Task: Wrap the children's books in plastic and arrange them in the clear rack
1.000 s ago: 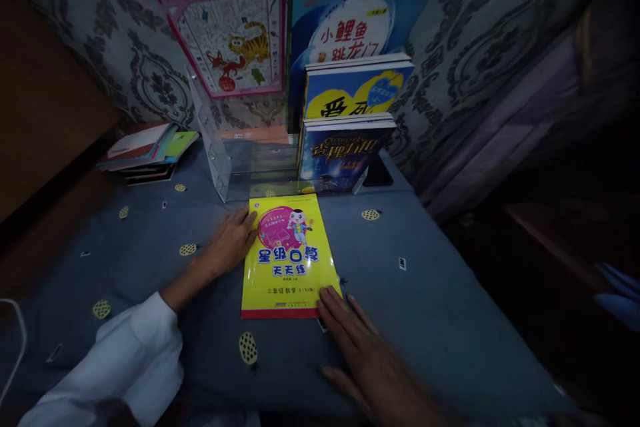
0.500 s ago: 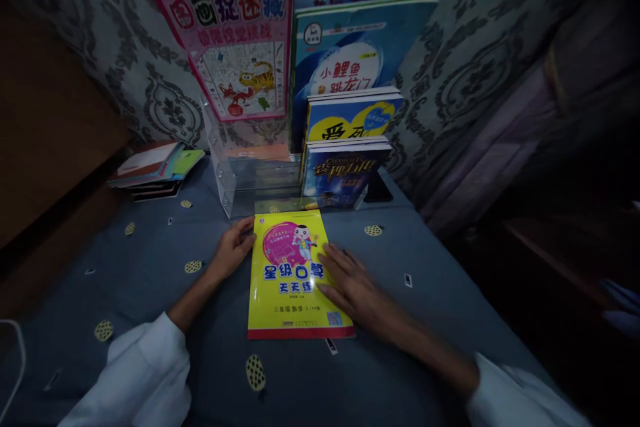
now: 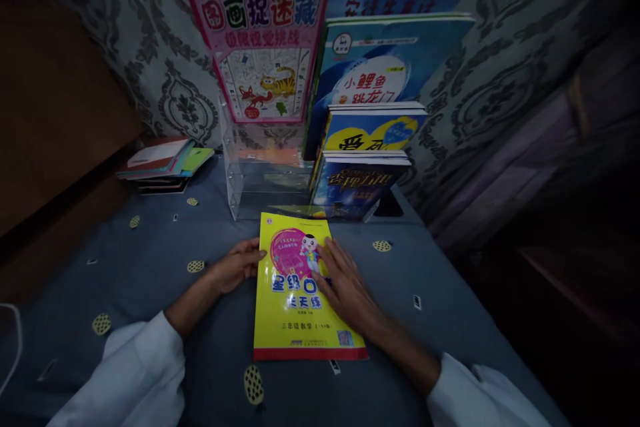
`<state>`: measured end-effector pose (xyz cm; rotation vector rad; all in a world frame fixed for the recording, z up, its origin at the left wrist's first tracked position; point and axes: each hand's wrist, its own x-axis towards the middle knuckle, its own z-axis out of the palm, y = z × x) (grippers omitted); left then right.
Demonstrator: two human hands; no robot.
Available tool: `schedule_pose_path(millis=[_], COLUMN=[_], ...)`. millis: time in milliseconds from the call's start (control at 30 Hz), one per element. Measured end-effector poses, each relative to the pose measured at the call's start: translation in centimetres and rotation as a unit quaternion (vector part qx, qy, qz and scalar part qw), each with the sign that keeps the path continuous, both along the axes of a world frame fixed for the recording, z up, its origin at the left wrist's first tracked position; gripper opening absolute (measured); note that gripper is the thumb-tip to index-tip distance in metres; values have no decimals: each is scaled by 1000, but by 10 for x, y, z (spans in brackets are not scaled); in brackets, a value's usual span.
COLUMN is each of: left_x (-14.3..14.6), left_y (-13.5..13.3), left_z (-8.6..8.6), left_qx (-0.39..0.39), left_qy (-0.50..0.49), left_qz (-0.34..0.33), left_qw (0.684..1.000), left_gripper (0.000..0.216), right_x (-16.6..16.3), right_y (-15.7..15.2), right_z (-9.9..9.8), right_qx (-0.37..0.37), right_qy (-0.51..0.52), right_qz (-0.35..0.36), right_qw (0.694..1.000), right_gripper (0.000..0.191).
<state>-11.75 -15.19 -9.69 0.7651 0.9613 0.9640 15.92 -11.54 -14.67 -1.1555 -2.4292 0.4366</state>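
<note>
A yellow workbook (image 3: 305, 320) with a red bottom strip and a pink circle with a cartoon child on its cover lies face up in front of me. At its upper left edge, my left hand (image 3: 240, 265) grips it, thumb on the cover and the other fingers curled, partly hidden. My right hand (image 3: 347, 287) rests on the right side with fingers stretched out, the thumb apart on the cover and hiding part of the printed title. Just beyond the workbook stands a clear plastic book rack (image 3: 233, 193).
The rack bears a pink picture book (image 3: 265, 33), a teal book (image 3: 390, 47), a blue and yellow book (image 3: 370, 127) and dark blue books (image 3: 355, 180). Stacked booklets (image 3: 160, 163) lie at the left by the wall. A dark flat object (image 3: 390, 203) sits right of the rack.
The view has shifted, so the rack and workbook appear further right and lower. My left thumb has come onto the workbook's edge. My right hand reaches further over the cover.
</note>
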Motion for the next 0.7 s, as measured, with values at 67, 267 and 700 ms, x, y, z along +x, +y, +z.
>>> schedule_pose_path(millis=[67, 267, 700], left_x=[1, -2, -5], left_y=[-2, -4, -5], left_z=[2, 10, 37], left_qx=[10, 35, 100], left_qy=[-13, -49, -58], left_qz=[-4, 1, 87], left_qw=[1000, 998, 989], left_gripper=[51, 61, 44], right_x=[1, 4, 4], right_y=[0, 8, -1], right_z=[3, 23, 85], right_qx=[-37, -224, -527], right_qy=[44, 269, 368], right_qz=[-15, -96, 3], right_qw=[998, 932, 766], right_gripper=[65, 96, 61])
